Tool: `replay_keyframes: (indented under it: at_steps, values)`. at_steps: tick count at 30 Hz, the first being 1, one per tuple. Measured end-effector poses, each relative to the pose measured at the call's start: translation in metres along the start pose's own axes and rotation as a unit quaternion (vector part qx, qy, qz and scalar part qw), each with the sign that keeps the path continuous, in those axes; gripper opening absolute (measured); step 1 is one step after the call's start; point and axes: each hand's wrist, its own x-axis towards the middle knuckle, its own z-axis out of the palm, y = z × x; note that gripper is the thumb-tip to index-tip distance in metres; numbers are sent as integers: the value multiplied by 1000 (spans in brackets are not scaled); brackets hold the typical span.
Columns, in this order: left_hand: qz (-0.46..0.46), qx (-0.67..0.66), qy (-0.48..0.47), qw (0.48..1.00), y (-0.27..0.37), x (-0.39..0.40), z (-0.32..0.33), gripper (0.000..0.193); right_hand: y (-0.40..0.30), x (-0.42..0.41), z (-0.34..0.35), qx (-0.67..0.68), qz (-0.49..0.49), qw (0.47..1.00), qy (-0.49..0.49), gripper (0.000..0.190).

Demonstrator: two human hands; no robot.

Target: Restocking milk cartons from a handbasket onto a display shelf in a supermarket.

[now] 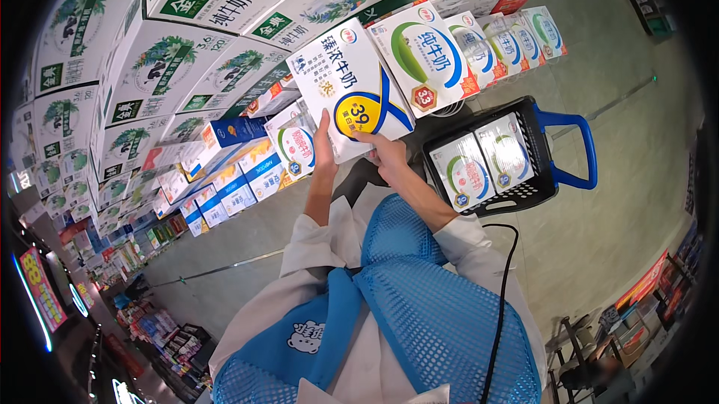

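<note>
A white milk carton box (351, 81) with a blue ribbon print and a yellow circle is tilted up in front of me at the shelf display. My left hand (324, 143) grips its lower left edge, thumb along the front. On the bottom edge is my right hand (387, 152), its thumb on the front face and its other fingers partly hidden. Directly right of the held box stands another milk box (424, 53) with a green and blue ring. A smaller milk box with pink print (295, 143) sits just left of my left hand.
A black shopping basket (508, 202) with a blue handle (587, 148) stands on the tiled floor (606, 196) to my right, holding two milk boxes (463, 176). Stacked milk cartons (163, 61) rise ahead and left. A black cable (500, 314) hangs along my right side.
</note>
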Motion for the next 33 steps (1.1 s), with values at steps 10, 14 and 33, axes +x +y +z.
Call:
replay_keyframes:
  at_steps: [10, 14, 33]
  values:
    - [-18, -32, -29, 999, 9, 3, 5, 51, -14, -9, 7, -30, -21, 999, -15, 31]
    - [-18, -20, -18, 999, 20, -10, 24, 52, -11, -5, 5, -40, -42, 998, -12, 31]
    - [-49, -8, -28, 998, 16, -10, 19, 59, -7, -3, -8, -54, -51, 995, -67, 32]
